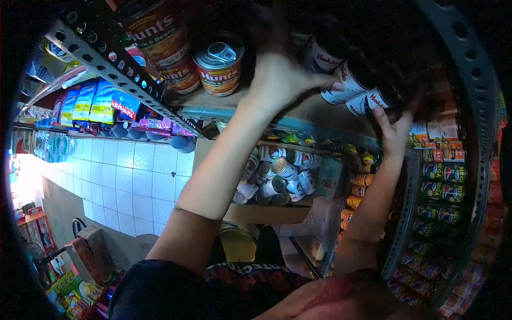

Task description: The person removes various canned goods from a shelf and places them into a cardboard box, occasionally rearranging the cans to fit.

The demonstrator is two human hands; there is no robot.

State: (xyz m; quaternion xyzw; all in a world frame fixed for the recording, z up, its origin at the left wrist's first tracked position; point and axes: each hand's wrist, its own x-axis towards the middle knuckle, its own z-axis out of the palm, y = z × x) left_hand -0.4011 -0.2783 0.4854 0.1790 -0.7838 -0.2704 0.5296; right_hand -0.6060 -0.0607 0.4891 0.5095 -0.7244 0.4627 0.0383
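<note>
White Hokkaido cans (349, 85) with red lettering lie tilted at the front of a dim upper shelf. My left hand (280, 77) reaches up between them and a Hunt's pork and beans can (218, 66). Its thumb stretches toward the white cans, with the fingers spread and blurred in the dark. Against the nearest Hokkaido can (365, 102), my right hand (396, 128) has its thumb on the lower edge and its fingers round the right side. Shadow hides part of this grip.
Below the shelf edge (208, 112) is a cardboard box (261, 213) full of loose cans. Perforated metal posts (114, 64) frame the shelving. Stacked green cans (442, 173) line the right side, and hanging packets (93, 101) are at left. A yellowish bucket (238, 245) stands below.
</note>
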